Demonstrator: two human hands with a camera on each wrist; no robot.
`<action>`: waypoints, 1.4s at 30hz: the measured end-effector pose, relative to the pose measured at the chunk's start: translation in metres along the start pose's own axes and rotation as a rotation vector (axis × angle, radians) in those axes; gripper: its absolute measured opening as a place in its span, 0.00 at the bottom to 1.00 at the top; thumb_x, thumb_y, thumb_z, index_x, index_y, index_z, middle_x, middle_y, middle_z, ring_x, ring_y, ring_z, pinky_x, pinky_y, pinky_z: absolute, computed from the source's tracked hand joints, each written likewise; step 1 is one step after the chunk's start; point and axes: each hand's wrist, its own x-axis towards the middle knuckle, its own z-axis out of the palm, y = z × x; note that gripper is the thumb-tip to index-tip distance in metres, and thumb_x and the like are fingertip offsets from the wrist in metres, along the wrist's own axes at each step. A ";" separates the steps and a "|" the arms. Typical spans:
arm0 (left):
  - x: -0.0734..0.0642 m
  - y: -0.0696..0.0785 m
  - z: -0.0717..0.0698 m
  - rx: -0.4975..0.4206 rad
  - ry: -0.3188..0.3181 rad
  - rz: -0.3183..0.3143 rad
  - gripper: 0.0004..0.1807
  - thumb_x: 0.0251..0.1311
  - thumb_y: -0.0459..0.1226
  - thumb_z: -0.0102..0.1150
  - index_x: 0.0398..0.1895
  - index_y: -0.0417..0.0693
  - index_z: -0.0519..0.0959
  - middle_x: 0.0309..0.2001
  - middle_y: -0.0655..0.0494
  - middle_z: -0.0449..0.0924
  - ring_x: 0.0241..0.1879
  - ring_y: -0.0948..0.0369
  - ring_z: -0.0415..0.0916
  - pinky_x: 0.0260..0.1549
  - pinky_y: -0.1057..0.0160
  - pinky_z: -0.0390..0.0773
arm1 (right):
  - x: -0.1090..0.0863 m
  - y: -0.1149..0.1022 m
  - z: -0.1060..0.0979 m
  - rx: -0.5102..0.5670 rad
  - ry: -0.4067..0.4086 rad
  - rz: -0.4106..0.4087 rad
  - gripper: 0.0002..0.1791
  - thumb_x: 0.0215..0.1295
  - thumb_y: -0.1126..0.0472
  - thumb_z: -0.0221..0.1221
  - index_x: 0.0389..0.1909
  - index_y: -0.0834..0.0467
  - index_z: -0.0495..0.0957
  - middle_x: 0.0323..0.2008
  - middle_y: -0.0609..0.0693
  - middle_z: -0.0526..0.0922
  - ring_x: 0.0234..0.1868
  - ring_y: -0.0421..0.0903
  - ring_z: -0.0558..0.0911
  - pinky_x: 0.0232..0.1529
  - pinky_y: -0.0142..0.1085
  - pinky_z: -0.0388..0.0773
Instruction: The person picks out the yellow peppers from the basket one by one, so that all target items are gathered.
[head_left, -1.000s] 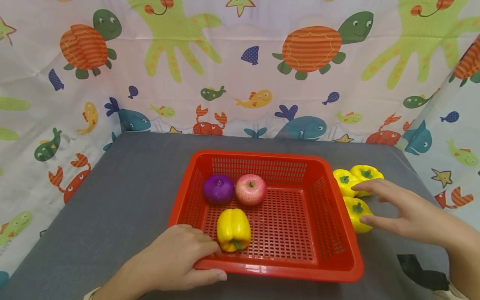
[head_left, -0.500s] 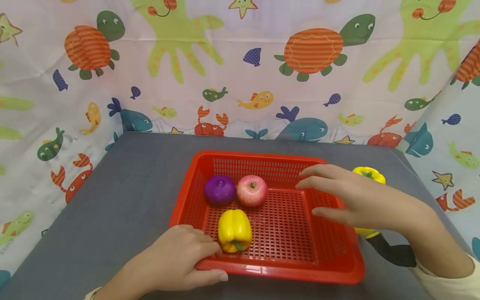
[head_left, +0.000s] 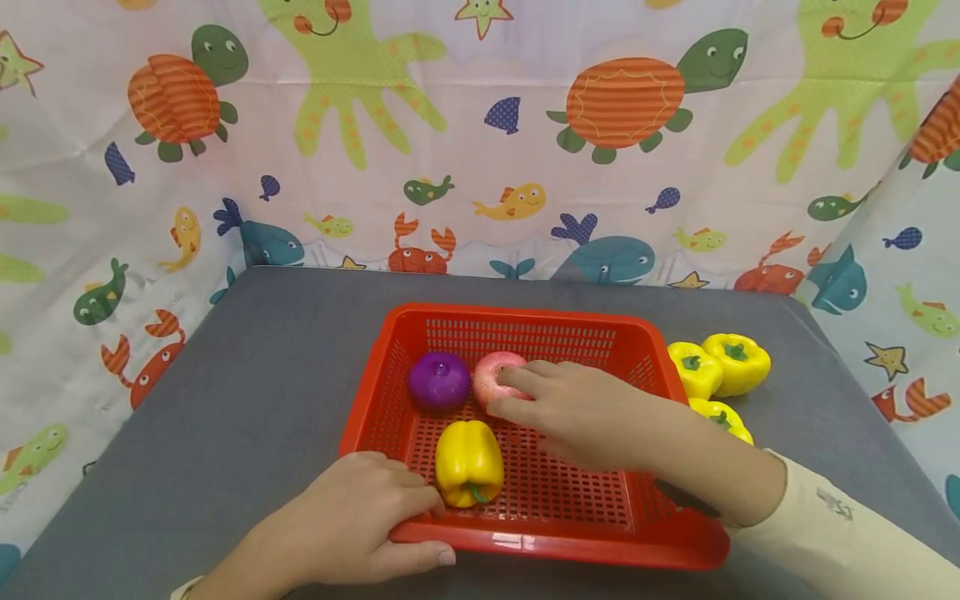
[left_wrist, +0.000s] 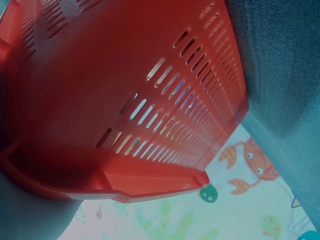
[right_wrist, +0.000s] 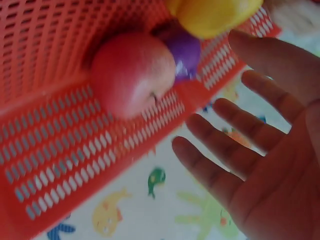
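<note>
A red plastic basket (head_left: 577, 546) holds a pink-red apple (head_left: 491, 375), a shiny round purple fruit or vegetable (head_left: 439, 382) and a yellow bell pepper (head_left: 469, 462). My left hand (head_left: 360, 517) grips the basket's near left corner, thumb outside the rim and fingers over it. Inside the basket, my right hand (head_left: 577, 412) hovers by the apple, covering part of it in the head view. From the right wrist, the fingers (right_wrist: 230, 165) look spread and nearly straight, with a gap between them and the apple (right_wrist: 132, 75). Nothing is in that hand.
Several yellow bell peppers (head_left: 737, 364) stand on the grey table (head_left: 285, 358) against the basket's right side; the right forearm partly covers the nearest one. A curtain (head_left: 465, 108) printed with sea animals encloses the table's back and sides.
My right hand has moved left from the yellow peppers outside, over the basket's right rim, to the apple. The left hand stays on the corner, and the basket's contents look unmoved.
</note>
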 end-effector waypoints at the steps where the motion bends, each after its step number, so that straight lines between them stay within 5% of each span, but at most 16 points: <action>1: 0.000 0.000 0.000 -0.001 -0.003 -0.002 0.21 0.67 0.64 0.51 0.35 0.63 0.83 0.33 0.78 0.79 0.32 0.75 0.76 0.33 0.66 0.74 | 0.005 -0.002 0.003 -0.016 0.006 -0.024 0.32 0.56 0.60 0.73 0.63 0.52 0.76 0.58 0.52 0.78 0.57 0.51 0.78 0.52 0.43 0.79; 7: -0.001 0.000 0.000 0.029 0.008 0.003 0.21 0.67 0.64 0.50 0.35 0.64 0.83 0.34 0.77 0.80 0.33 0.74 0.77 0.34 0.64 0.75 | 0.030 -0.016 0.019 -0.075 -0.013 -0.124 0.31 0.61 0.64 0.69 0.65 0.46 0.76 0.66 0.53 0.73 0.63 0.51 0.76 0.54 0.42 0.78; 15: 0.000 -0.001 0.002 0.067 0.033 0.028 0.21 0.67 0.65 0.49 0.35 0.64 0.83 0.33 0.76 0.79 0.33 0.74 0.77 0.35 0.64 0.75 | 0.049 -0.029 0.032 -0.166 -0.137 -0.103 0.40 0.56 0.55 0.73 0.70 0.37 0.70 0.69 0.51 0.69 0.63 0.54 0.75 0.58 0.46 0.75; 20: 0.000 0.000 0.002 0.088 0.043 0.034 0.22 0.66 0.65 0.49 0.36 0.64 0.83 0.33 0.75 0.80 0.34 0.73 0.77 0.35 0.62 0.75 | 0.054 -0.037 0.043 -0.172 -0.183 -0.119 0.40 0.62 0.51 0.69 0.74 0.37 0.64 0.71 0.49 0.67 0.65 0.52 0.72 0.57 0.46 0.75; 27: -0.001 0.000 0.002 0.109 0.061 0.041 0.21 0.67 0.65 0.50 0.37 0.64 0.84 0.36 0.75 0.82 0.36 0.72 0.79 0.36 0.60 0.75 | 0.059 -0.042 0.055 -0.165 -0.062 -0.206 0.26 0.71 0.53 0.59 0.68 0.43 0.70 0.66 0.47 0.72 0.66 0.49 0.69 0.61 0.43 0.70; 33: 0.001 0.000 0.002 0.102 0.085 0.057 0.19 0.66 0.65 0.52 0.32 0.66 0.80 0.28 0.77 0.75 0.28 0.75 0.72 0.30 0.67 0.70 | 0.063 -0.041 0.062 -0.169 -0.012 -0.248 0.13 0.68 0.54 0.60 0.51 0.47 0.72 0.49 0.43 0.76 0.49 0.42 0.73 0.45 0.34 0.72; 42: 0.000 0.000 0.001 0.087 0.051 0.026 0.20 0.66 0.65 0.51 0.35 0.66 0.82 0.29 0.76 0.76 0.28 0.74 0.73 0.32 0.64 0.73 | 0.065 -0.041 0.064 -0.114 -0.037 -0.227 0.18 0.67 0.51 0.62 0.55 0.46 0.72 0.44 0.44 0.73 0.44 0.42 0.73 0.42 0.34 0.72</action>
